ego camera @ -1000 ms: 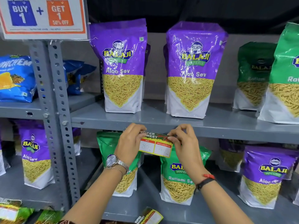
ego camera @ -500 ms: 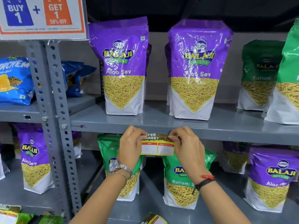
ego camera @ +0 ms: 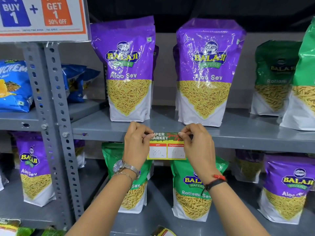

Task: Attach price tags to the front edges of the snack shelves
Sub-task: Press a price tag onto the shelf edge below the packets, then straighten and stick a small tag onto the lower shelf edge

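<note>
In the middle of the frame, the thin, light, bendy price tag (ego camera: 166, 146) is pinched at its top corners by the left hand (ego camera: 137, 145) and right hand (ego camera: 197, 147) against the shelf edge (ego camera: 247, 142).

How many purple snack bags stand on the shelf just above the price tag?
2 stand in front: one purple bag above the left hand, one above the right hand. Purple edges behind each suggest more bags, mostly hidden.
</note>
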### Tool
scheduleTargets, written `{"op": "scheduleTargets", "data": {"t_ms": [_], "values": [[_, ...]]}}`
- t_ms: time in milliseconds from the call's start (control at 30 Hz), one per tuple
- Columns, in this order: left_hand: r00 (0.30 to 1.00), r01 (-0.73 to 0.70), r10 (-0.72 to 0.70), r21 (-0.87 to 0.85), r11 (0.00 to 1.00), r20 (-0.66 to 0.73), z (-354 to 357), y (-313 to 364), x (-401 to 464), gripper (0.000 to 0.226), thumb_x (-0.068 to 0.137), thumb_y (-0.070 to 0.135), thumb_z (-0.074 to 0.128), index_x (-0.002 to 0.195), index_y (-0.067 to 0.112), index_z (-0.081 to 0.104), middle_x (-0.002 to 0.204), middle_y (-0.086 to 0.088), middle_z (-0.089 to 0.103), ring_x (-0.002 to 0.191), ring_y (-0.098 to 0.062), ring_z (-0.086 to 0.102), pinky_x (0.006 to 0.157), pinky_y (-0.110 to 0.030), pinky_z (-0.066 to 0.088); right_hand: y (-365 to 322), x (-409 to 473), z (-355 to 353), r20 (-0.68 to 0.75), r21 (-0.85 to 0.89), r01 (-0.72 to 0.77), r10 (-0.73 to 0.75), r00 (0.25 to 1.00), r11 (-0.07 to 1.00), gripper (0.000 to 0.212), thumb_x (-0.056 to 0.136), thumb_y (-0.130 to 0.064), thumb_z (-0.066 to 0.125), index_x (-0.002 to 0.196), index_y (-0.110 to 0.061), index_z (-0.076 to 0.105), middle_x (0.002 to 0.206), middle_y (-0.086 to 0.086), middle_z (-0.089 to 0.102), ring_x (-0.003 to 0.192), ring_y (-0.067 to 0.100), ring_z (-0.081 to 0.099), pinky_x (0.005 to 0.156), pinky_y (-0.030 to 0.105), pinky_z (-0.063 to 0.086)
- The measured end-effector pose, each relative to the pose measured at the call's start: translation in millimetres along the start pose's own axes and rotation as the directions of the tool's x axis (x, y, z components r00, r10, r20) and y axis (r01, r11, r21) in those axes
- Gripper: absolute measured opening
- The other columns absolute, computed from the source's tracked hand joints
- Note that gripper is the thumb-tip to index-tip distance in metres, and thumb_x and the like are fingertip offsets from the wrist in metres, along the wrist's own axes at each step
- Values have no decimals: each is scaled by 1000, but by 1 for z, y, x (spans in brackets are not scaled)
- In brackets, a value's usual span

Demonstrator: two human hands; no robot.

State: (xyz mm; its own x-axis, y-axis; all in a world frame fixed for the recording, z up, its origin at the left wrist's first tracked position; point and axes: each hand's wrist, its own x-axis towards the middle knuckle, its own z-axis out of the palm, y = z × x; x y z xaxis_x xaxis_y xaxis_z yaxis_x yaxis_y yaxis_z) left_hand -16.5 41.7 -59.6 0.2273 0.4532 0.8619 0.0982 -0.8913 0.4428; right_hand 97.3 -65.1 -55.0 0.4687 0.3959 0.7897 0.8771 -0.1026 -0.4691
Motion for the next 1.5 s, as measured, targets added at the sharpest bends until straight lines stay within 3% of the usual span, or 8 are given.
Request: {"op": "scheduleTargets", "data": {"t_ms": [433,633,833,1033,1167,1300,1400,1500], "values": [[994,0,2,-24,1000,106,-6,-5,8,21,70,-20,64,61,-3,58,65,6,46,54,-3,43,56,-2,33,4,4,-7,199,110,-26,3,980,994,28,82,0,61,66,-19,49,68,-5,46,68,19,45,54,22,23],[993,29,-25,-29,999,116,-5,-3,11,19,71,-20,65,61,-4,59,67,8,43,55,0,42,55,1,32,1,6,-1,114,63,-69,62,992,996,17,80,3,61,68,-9,58,66,-3,46,66,17,46,56,25,28],[997,60,-58,-31,998,52,-4,2,14,34,71,-12,71,78,8,44,83,-11,44,46,-11,42,49,-15,30,-2,9,-1,43,90,-96,92,995,991,28,76,-2,68,89,-9,45,92,5,42,74,18,40,60,26,26],[990,-13,11,-18,1000,-140,-6,-13,-23,23,73,-16,65,85,-3,51,89,-11,42,59,-22,42,58,-24,37,10,-44,9,-151,148,124,-101,983,981,14,83,-3,59,89,-6,47,86,7,45,72,17,43,65,25,37],[982,115,-106,49,992,-157,3,-56,-99,10,80,-4,60,86,-2,52,91,-23,48,78,-33,48,67,-40,44,50,-121,46,289,-56,232,-207,935,971,9,85,-16,56,90,-9,55,83,12,61,77,28,55,68,34,43],[955,238,-267,206,949,127,18,-99,-186,14,76,-1,62,87,-6,56,93,-30,55,81,-43,55,65,-43,45,86,-177,90,738,-214,338,-74,671,917,36,88,-17,56,123,-16,47,122,13,55,108,34,52,90,45,42],[872,229,-315,256,939,375,28,-123,-234,23,69,-10,72,86,-1,60,89,-26,61,74,-45,57,64,-49,48,99,-195,113,859,-245,412,-1,513,878,34,89,-9,49,122,-17,45,125,11,51,113,31,46,93,41,35],[784,201,-296,227,953,546,36,-136,-264,32,61,-9,79,87,2,63,84,-22,63,71,-41,59,62,-46,49,99,-204,114,849,-238,417,-20,527,877,24,68,-3,64,88,-15,60,87,8,64,81,27,61,69,29,46]]}}
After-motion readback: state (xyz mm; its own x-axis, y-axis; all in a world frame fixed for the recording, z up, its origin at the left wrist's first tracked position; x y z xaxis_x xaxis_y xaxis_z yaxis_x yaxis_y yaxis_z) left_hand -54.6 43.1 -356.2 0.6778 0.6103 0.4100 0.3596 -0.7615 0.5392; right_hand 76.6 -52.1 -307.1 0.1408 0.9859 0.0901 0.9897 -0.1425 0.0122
